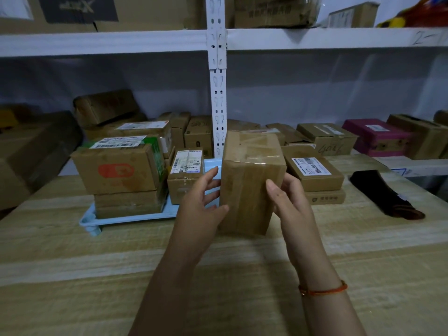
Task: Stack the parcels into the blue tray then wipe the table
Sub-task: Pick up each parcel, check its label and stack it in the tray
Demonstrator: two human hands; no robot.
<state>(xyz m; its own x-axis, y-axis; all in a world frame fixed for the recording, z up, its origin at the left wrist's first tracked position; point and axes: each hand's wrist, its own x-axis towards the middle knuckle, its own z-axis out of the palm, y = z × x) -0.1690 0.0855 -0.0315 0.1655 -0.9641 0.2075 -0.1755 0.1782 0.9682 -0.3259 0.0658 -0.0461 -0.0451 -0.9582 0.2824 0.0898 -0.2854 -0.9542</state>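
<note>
- Both hands are clamped on one tall taped parcel (pixel 252 183), which stands upright between them; whether its base rests on the bench (pixel 218 275) or hangs just above it cannot be told.
- The left hand (pixel 201 204) presses the parcel's left face, fingers spread and thumb on the front edge.
- The right hand (pixel 288 197) holds the right face, thumb on the front; an orange bracelet (pixel 323 290) sits on that wrist.
- The blue tray (pixel 135 215) lies just left of and beyond the left hand, partly hidden behind the held parcel.
- In the tray, to the left of the left hand, a box with a red mark (pixel 116 169) rests on a flatter box (pixel 126 202); a small labelled box (pixel 185 175) stands just beyond the left fingers.
- Just beyond the right hand, a flat labelled box (pixel 312 170) lies on another box (pixel 326 197) on the bench.
- Further to the right of the right hand lies a dark cloth (pixel 383 192).
</note>
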